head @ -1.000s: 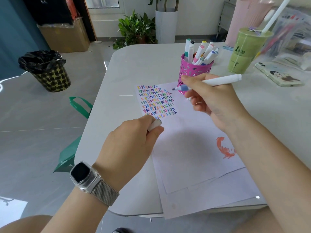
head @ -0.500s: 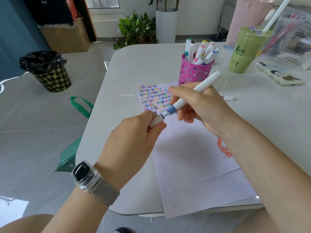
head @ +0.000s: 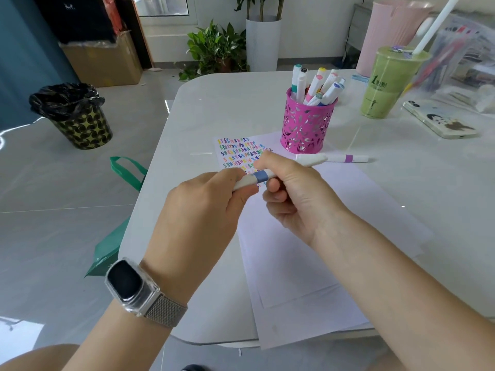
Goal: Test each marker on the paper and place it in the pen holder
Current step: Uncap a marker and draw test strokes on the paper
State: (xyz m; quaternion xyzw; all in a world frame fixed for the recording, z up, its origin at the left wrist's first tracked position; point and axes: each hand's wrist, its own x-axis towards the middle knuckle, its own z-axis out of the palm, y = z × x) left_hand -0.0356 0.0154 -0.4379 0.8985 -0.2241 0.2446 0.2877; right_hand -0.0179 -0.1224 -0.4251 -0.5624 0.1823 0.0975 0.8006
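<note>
Sitting far left on the floor: a bin (head: 77,113), and a green bag (head: 117,207) leaning by the counter (head: 214,103) edge, both well clear of the work.

Holding the cap end of the blue-banded marker (head: 259,176) in the left hand (head: 203,210), fingers curled and pinching it, thumb underneath. Judging from the two hands meeting end to end, capping the marker after testing, so the tip stays covered before storage.

Lying behind the hands: the paper (head: 348,210), its top left corner crowded with rows of coloured squiggles (head: 238,153), probably kept tight there to save room for more tests.

Gripping the barrel in the right hand (head: 297,199), fingers wrapped round it, the far end poking out toward the right. Pushing the halves together lengthwise, by the look of it; whether the cap is fully seated, impossible to tell.

Standing upright just beyond the paper: the pink holder (head: 305,127), already taking several markers, near enough for a short reach. Resting just beside it on the counter: a purple-banded marker (head: 340,158), capped, seemingly waiting its turn.

Standing further right: a green drink (head: 385,87) and a phone (head: 439,121).
</note>
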